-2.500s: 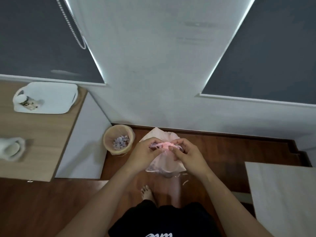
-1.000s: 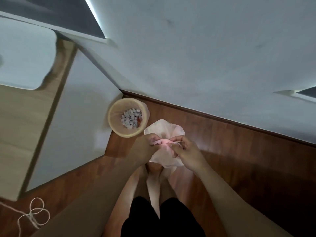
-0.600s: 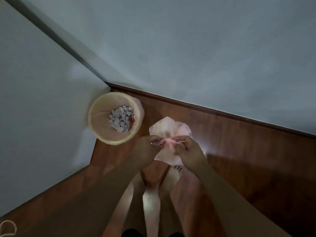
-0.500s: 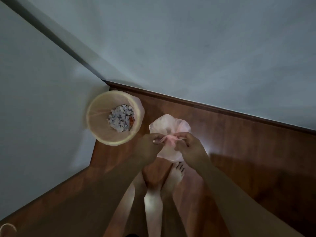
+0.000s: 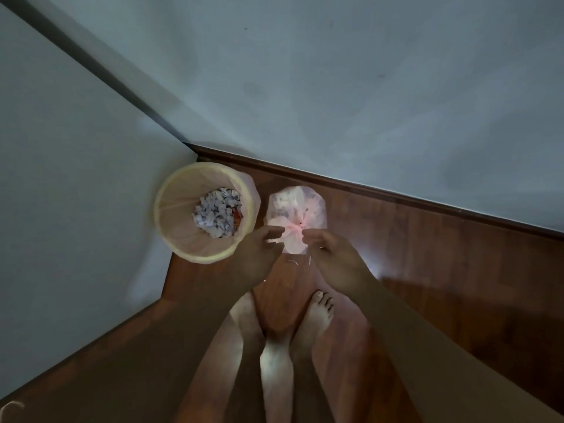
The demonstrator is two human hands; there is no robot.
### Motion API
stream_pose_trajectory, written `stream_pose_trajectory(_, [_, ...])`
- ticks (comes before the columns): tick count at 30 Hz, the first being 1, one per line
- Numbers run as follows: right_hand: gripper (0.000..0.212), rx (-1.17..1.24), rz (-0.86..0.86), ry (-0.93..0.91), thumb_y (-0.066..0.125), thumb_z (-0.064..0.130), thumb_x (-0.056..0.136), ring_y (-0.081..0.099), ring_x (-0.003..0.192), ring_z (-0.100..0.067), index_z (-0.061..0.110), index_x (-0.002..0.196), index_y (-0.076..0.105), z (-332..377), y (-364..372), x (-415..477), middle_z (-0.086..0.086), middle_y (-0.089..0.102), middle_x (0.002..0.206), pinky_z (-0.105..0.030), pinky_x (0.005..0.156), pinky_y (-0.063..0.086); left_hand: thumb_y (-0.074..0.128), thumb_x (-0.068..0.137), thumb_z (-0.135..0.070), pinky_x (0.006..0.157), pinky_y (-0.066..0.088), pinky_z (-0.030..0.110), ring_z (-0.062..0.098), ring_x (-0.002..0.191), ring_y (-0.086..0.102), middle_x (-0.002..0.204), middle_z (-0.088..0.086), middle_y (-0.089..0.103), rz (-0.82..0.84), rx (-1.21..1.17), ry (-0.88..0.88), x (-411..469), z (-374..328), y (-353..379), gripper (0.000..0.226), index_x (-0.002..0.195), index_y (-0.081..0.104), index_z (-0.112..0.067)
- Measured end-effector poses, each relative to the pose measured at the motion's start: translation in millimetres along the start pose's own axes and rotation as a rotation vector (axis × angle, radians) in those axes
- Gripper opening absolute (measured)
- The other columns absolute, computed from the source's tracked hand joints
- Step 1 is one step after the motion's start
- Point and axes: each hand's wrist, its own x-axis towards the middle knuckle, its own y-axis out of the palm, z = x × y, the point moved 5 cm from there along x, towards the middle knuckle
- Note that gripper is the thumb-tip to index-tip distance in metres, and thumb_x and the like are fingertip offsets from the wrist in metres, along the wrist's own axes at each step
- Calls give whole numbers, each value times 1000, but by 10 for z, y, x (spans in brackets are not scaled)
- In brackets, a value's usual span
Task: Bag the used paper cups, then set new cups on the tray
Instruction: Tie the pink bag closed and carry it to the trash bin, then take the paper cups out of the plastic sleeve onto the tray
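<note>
Wastebasket (image 5: 171, 236), lined with a pale bag, stands on the wooden floor (image 5: 427, 254) in the wall corner at ten o'clock from the hands; shredded paper lies in its bottom. Left hand (image 5: 259, 257) hovers just right of the wastebasket rim, fingers loosely spread, gripping nothing; fingertips lie near the bag's knot, and contact cannot be told. Pink plastic bag (image 5: 296, 209), gathered and knotted at the top, sits at twelve o'clock from the hands, just beside the wastebasket. Its contents are too dim to identify. Right hand (image 5: 329, 254) is likewise slack, thumb and forefinger near the knot at eleven o'clock, holding nothing visible. Bare feet (image 5: 317, 312) stand at six o'clock.
</note>
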Motion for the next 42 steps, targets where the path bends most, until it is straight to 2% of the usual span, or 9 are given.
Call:
stream_pose_trajectory(7, [30,-16,-3,53,59,21,107,70,98,-9,32,128,76,-204,113,-50,8,81,123,-15,73,45,72,106,-11,80,50,2,2,110,73,128,-4,79,14,7,-58,-121,119,103,28,133,77,-18])
stream_pose_trajectory(12, [25,-43,-15,61,61,32,108,76,115,-6,37,127,76,-207,114,-111,13,81,123,-25,96,57,69,107,-13,90,48,6,5,111,74,126,-5,82,35,77,-32,-181,119,123,26,130,79,-22])
stream_pose_trajectory(16, [24,-80,7,41,61,42,107,74,115,-7,41,128,74,-48,28,-264,14,79,125,-23,87,52,68,108,-16,96,56,17,5,101,74,124,-4,81,38,52,-25,-266,-12,72,25,131,79,-18])
stream_pose_trajectory(20, [26,-141,11,12,60,41,110,70,103,4,39,132,73,369,-182,-591,19,75,126,-10,74,47,67,110,-14,75,51,2,-1,98,72,124,-2,81,20,-37,-3,-596,-352,-71,26,135,77,-13])
stream_pose_trajectory(23, [19,-161,9,4,62,38,110,68,106,9,41,124,74,871,-323,-992,23,74,119,-3,76,47,69,108,-12,79,55,12,10,97,76,124,0,83,-11,-153,4,-1068,-727,-288,24,131,79,-14])
stream_pose_trajectory(27, [18,-166,32,-68,65,37,108,71,117,1,44,121,75,1608,-512,-1671,16,77,125,-16,93,55,74,106,-14,98,62,43,27,107,81,120,3,85,-56,-336,-18,-1897,-1258,-601,18,119,82,-24])
stream_pose_trajectory(31, [24,-219,52,-162,66,24,109,72,112,0,22,130,77,2320,-659,-2481,10,78,122,1,78,47,77,106,-20,95,60,35,13,99,81,114,-1,86,-101,-395,3,-2861,-1802,-921,19,125,81,-18])
stream_pose_trajectory(38, [23,-229,140,-291,65,23,109,71,125,-6,24,128,78,2873,-535,-3526,8,77,132,-33,110,56,73,108,-19,108,61,41,20,117,79,121,0,84,-172,-414,71,-4177,-2171,-1183,20,126,82,-18])
stream_pose_trajectory(42, [21,-230,202,-376,66,32,109,71,121,3,34,126,78,3040,-295,-3820,17,78,129,-31,109,57,71,109,-20,102,67,41,20,114,81,122,0,83,-239,-472,62,-4655,-2141,-1290,19,124,82,-22])
